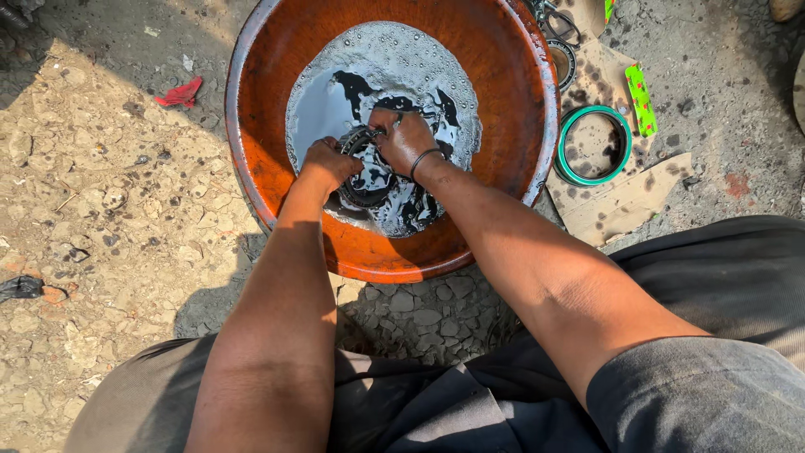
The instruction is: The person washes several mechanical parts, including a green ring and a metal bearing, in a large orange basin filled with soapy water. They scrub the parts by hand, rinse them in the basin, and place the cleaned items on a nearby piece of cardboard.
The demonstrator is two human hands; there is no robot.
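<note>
Down in the liquid, both hands closed on a dark metal ring [366, 172]: left hand [329, 162] curled over its left edge, fingers pressed around the rim; right hand [404, 138] clamped on its upper right side, fingers bent down over the top. Ring half sunk in a grey, bubbly pool [381, 80], tilted slightly, lower arc showing black and wet. Thin dark band [423, 157] around the right wrist.

Around that, a wide orange basin [503, 75], inner wall smeared with dark streaks, resting on cracked, stony ground [109, 218].

Just right of the basin, a green ring [563, 164] lying flat on torn, oil-spotted cardboard [625, 205]. Beside it, a small bright green strip [641, 99]. Above, near the basin's upper right rim, another dark round part [562, 63], partly cut off by the basin.

Left of the basin, well apart, a red scrap [179, 93] on the ground. Further left and lower, a black scrap [20, 288].

Below, bare forearms reaching in from grey sleeves.
</note>
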